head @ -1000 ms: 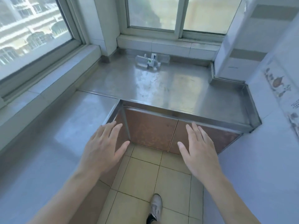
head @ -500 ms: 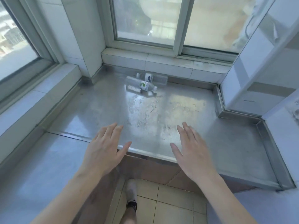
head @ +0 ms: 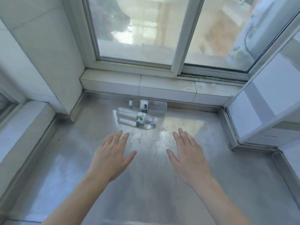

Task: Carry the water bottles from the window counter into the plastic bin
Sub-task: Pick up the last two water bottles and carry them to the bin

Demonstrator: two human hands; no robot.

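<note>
Two clear water bottles lie on their sides on the steel tabletop (head: 211, 168), toward its far edge, just below the tiled sill (head: 162, 86) of the window (head: 138, 30). The far bottle (head: 149, 105) rests close against the raised strip at the foot of the sill, its white cap pointing left and a white-and-dark label around its neck end. The near bottle (head: 135, 117) lies just in front of it at a slight angle, cap to the right, with a white label bearing a green leaf mark — the two look to be touching or very nearly so, though the clear plastic makes that hard to judge. Both hands are stretched out over the tabletop, palms down, on the near side of the bottles and apart from them. The left hand (head: 112, 153) has its fingers (head: 118, 137) straight and held loosely together, the thumb splayed out to the right; its fingertips come close to the near bottle without reaching it. The right hand (head: 188, 153) mirrors it, fingers straight and slightly fanned, thumb splayed left — it holds nothing. A bright patch of reflected light and some smeared marks sit on the steel between the hands. A white tiled pillar (head: 43, 51) stands at the far left corner, and a pale wall panel (head: 267, 103) closes the right side.
</note>
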